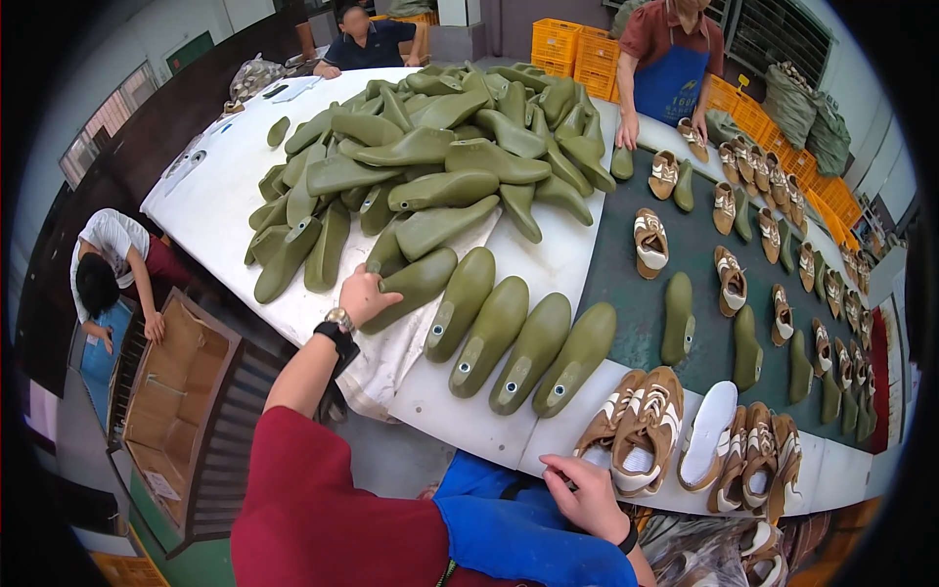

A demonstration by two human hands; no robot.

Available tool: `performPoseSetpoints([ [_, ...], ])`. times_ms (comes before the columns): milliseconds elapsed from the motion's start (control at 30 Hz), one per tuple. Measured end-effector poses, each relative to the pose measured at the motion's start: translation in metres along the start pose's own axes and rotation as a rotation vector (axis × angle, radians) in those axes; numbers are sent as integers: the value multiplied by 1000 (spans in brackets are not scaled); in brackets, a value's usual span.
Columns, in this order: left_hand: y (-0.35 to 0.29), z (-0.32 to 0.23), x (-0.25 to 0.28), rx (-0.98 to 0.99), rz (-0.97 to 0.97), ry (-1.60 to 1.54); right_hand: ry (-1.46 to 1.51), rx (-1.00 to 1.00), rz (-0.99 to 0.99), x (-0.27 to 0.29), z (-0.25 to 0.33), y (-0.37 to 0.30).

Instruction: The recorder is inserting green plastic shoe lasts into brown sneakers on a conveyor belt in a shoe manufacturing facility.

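My left hand [367, 295] grips the heel end of a green shoe last [419, 286] at the near edge of a large heap of lasts [411, 147]. To its right, several more lasts [533, 347] lie side by side along the near table edge, toes pointing away from me. My right hand [589, 497] is at the table's near edge with nothing visible in it, thumb and forefinger apart. Close by it are brown-and-white sneakers [650, 426]. A white insole [709, 430] rests among the sneakers farther right.
A dark green belt [636, 313] on the right carries rows of sneakers and lasts. A person in a blue apron [675, 78] stands behind it. Another person [372, 44] is beyond the heap; a third [112, 259] bends over a cardboard-lined crate [176, 391]. Orange crates [556, 44] stand behind.
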State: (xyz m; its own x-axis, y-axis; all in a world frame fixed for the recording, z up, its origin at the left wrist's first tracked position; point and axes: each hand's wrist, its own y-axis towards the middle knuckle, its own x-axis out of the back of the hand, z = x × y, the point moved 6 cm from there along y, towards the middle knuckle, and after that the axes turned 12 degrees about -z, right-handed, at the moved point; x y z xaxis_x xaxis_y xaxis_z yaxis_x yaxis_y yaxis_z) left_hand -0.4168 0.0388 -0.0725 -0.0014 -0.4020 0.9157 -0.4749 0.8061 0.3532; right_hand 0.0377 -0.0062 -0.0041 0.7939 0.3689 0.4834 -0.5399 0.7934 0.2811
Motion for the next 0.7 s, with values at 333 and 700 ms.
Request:
performPoseSetpoints([
  [333,-57,-15,16,183,3,-137,5,33,55,-14,0,9],
  [700,9,178,-24,513,-159,-95,-59,48,7,-8,-3,-4],
])
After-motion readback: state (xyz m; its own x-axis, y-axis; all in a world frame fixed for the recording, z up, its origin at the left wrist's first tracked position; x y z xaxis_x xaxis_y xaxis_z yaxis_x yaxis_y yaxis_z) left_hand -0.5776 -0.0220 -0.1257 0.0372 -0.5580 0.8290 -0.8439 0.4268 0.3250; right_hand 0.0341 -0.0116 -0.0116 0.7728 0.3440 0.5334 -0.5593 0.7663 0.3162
